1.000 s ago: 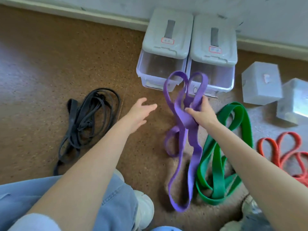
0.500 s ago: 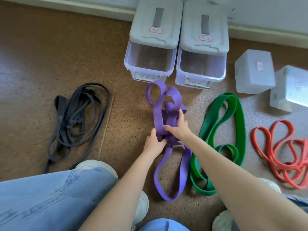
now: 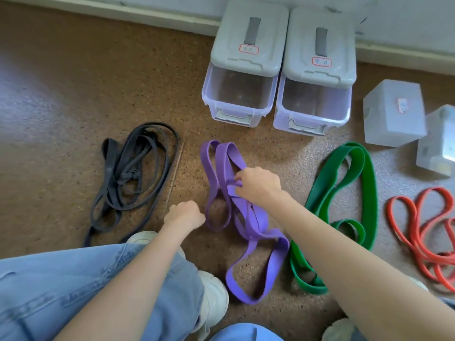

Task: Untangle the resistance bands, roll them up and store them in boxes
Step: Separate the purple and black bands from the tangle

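While the wide purple rubber resistance band (image 3: 242,217) lies in tangled loops on the speckled brown cork floor (image 3: 61,99), we note both hands on it. The right hand (image 3: 258,185) sits over the middle of the tangle, its fingers curled and pinching a fold of the purple strap. The left hand (image 3: 184,214) is at the band's left loop, fingers clenched; it touches the loop's edge, but we cannot tell whether it actually grips the strap.

Position of the band: centre of the floor, in front of the two boxes, between the black and green bands. One long loop trails toward the person's white shoe (image 3: 214,301).

Other bands:
- thin black rubber bands (image 3: 130,178), knotted together, well to the left
- broad green rubber band (image 3: 344,193), just right of the purple one, partly under the right forearm
- narrow red-orange rubber bands (image 3: 418,230), far right, coiled

Boxes: two clear plastic storage boxes, left (image 3: 238,94) and right (image 3: 312,104), stand side by side touching near the pale skirting board (image 3: 123,13). Each grey lid is slid back, leaving the front part of the bin uncovered. Two small frosted plastic cubes (image 3: 394,114) rest to their right.

A knee in light blue jeans (image 3: 73,291) fills the lower left.
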{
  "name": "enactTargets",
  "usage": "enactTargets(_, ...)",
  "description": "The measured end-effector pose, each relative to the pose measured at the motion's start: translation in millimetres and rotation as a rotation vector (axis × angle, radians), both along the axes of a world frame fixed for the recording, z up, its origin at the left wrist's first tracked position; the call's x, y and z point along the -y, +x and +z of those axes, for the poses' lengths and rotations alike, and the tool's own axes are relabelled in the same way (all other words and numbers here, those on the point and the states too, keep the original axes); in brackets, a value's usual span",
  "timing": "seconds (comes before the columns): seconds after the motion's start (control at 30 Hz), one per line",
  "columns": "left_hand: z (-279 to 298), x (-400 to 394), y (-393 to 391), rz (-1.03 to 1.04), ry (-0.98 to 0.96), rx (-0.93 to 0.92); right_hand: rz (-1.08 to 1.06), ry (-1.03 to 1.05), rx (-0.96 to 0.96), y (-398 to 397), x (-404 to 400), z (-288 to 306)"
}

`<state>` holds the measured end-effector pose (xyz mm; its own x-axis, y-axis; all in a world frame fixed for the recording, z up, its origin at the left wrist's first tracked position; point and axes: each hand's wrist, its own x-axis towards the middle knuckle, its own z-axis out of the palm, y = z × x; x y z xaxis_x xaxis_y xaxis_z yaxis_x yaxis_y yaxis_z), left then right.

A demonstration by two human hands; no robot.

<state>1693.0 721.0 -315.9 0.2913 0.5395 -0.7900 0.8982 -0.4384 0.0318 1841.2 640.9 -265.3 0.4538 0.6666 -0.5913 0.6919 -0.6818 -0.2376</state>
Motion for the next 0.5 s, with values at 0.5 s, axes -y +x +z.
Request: enactTargets(0.5, -29, -68, -21, 0.082, 0.235, 0.462, 0.276, 0.137, -0.004, -13, -72, -68)
